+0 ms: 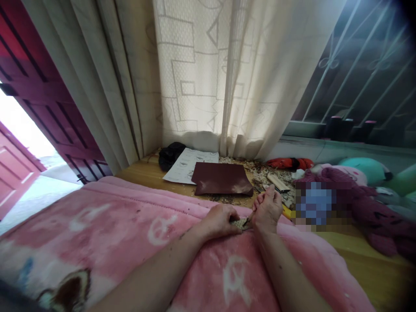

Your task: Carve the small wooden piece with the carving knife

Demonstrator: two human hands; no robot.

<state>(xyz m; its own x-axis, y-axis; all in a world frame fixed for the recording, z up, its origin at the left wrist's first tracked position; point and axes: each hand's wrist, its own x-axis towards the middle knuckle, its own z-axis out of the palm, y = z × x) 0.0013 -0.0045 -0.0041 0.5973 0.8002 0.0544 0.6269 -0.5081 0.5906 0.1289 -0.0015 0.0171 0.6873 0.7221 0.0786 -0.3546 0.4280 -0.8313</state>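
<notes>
Pale textured piece (239, 223): being held at the fingertips of the left hand (218, 221), lying just right of those fingers and between both hands, above the pink blanket (130, 216). Showing its visible long axis roughly crosswise, running from the left fingers towards the right hand (268, 210), with the near end hidden and the full length impossible to tell. Left hand: bending narrow around that end, thumb and fingers closing in on it. Right hand: curling tightly around what is looking like a slim tool (248, 223), pointing down and leftwards, its tip meeting or nearly meeting the piece; contact not showing clearly. Nearer to the piece: the left hand, already touching, with the right fist sitting just beside the far end. Beyond both hands, on the counter (139, 174): a brown sheet (222, 178) overlapping printed paper (186, 167), and, beyond the right hand, a pale block (277, 182) resting among shavings (260, 171).
</notes>
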